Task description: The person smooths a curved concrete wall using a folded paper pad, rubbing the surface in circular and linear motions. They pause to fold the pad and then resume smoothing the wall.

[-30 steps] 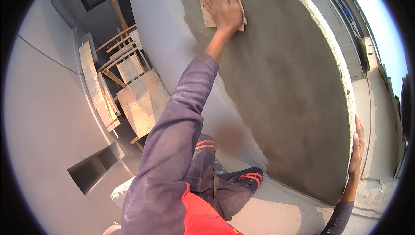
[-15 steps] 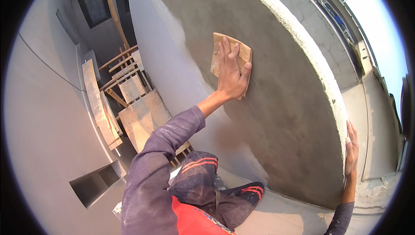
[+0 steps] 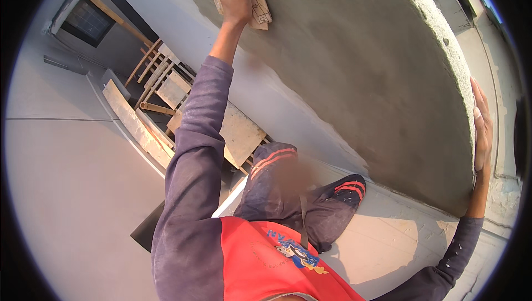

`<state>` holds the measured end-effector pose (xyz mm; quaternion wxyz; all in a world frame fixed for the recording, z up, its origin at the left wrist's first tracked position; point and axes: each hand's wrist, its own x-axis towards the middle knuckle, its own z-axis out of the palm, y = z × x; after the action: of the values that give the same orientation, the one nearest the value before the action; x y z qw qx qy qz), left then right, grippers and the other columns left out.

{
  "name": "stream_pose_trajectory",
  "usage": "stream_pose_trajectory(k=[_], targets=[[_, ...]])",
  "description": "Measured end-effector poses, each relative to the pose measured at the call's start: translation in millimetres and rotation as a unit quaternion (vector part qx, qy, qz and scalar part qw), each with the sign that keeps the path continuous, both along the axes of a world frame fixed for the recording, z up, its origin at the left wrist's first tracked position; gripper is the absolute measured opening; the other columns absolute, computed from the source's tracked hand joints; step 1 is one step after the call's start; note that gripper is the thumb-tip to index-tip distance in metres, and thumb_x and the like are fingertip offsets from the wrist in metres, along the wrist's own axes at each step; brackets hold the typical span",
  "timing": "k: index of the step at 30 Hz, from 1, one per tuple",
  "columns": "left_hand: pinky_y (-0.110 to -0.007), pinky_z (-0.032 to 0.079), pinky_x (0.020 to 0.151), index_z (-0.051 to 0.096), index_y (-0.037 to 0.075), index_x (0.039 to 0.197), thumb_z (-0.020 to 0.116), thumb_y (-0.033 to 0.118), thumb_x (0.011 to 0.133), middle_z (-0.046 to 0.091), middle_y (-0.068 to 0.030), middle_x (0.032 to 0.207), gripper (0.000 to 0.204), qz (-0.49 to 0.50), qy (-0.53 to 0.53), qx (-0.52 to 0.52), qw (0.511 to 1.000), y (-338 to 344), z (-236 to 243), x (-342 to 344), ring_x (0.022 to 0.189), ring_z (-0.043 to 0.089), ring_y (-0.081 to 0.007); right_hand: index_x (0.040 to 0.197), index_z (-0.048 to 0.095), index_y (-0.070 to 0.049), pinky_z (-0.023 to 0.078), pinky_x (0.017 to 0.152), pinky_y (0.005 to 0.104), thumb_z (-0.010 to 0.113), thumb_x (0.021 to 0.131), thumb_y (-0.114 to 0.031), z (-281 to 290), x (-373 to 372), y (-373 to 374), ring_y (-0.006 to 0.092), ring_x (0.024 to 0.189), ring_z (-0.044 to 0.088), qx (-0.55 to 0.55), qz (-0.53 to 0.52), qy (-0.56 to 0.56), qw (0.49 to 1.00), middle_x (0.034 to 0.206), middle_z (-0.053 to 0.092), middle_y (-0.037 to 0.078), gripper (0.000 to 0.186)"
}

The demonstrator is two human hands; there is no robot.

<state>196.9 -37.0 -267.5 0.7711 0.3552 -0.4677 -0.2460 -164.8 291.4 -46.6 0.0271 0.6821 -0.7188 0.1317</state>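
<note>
High up in the head view, my left hand (image 3: 235, 0) presses a folded sheet of tan paper (image 3: 259, 8), with dark markings on its back, against a wall. The upper fingers are cut off by the frame's top. Beneath it the wall's face carries grey-brown plaster (image 3: 360, 74), smooth and damp-looking, bordered on the left by a pale white band (image 3: 252, 87). My right hand (image 3: 483, 129) rests on the far right, fingers stretched along the outer side of the wall's rough, whitish edge (image 3: 438, 26). Nothing shows in it.
Wooden boards and poles (image 3: 238, 134) form a platform below on the left. A long plank (image 3: 138, 126) leans by the grey side wall (image 3: 66, 190). My bent knees (image 3: 271, 162) sit close to the plastered wall, over a pale ledge (image 3: 382, 234). A barred window (image 3: 88, 21) lies at the upper left.
My left hand has slid the paper up and to the left along the plaster. The view has shifted, and my right hand still lies at the wall's edge.
</note>
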Motion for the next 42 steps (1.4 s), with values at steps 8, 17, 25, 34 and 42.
stream_pose_trajectory(k=[8, 17, 25, 34, 42], targets=[[-0.041, -0.008, 0.117, -0.004, -0.006, 0.148, 0.036, 0.059, 0.096, -0.013, -0.0229, 0.156, 0.093, -0.004, -0.017, 0.091, 0.996, -16, 4, 6, 0.145, -0.016, -0.0297, 0.141, 0.046, -0.011, 0.021, 0.116, 0.0466, 0.04, 0.091, -0.049, -3, 3, 0, 0.0293, 0.14, 0.032, -0.019, -0.035, 0.001, 0.999, 0.148, 0.039, 0.014, 0.064], [-0.052, 0.001, 0.115, -0.003, -0.006, 0.148, 0.044, 0.053, 0.094, -0.004, -0.0312, 0.153, 0.093, 0.053, -0.127, -0.007, 0.991, 33, 11, -20, 0.144, -0.008, -0.0433, 0.143, 0.044, -0.011, 0.021, 0.116, 0.0494, 0.038, 0.09, -0.051, 3, -2, 3, 0.0318, 0.14, 0.031, 0.002, -0.024, 0.029, 0.999, 0.149, 0.037, 0.016, 0.066], [-0.05, 0.003, 0.116, 0.003, -0.003, 0.149, 0.042, 0.063, 0.09, -0.002, -0.0301, 0.154, 0.097, 0.07, -0.097, -0.058, 0.991, 25, 20, -20, 0.144, 0.0, -0.043, 0.142, 0.043, -0.008, 0.019, 0.116, 0.0468, 0.038, 0.089, -0.046, 5, 4, 4, 0.0306, 0.139, 0.032, 0.007, -0.01, -0.005, 1.0, 0.149, 0.037, 0.015, 0.066], [-0.043, 0.001, 0.117, 0.004, -0.006, 0.149, 0.028, 0.06, 0.097, 0.001, -0.0265, 0.156, 0.087, 0.073, -0.052, 0.083, 0.992, 14, -39, -14, 0.146, -0.003, -0.0366, 0.142, 0.043, -0.004, 0.019, 0.116, 0.0451, 0.037, 0.09, -0.043, 8, 9, 4, 0.0308, 0.139, 0.032, 0.007, -0.012, -0.002, 1.0, 0.147, 0.038, 0.018, 0.065], [-0.05, 0.006, 0.116, 0.008, 0.003, 0.151, 0.031, 0.057, 0.098, 0.002, -0.0335, 0.152, 0.079, 0.096, -0.174, -0.118, 0.973, 46, 2, -43, 0.143, 0.003, -0.0444, 0.142, 0.043, -0.004, 0.02, 0.116, 0.0449, 0.038, 0.089, -0.043, 7, 12, 8, 0.031, 0.14, 0.031, 0.009, -0.021, -0.007, 1.0, 0.149, 0.037, 0.018, 0.066]])
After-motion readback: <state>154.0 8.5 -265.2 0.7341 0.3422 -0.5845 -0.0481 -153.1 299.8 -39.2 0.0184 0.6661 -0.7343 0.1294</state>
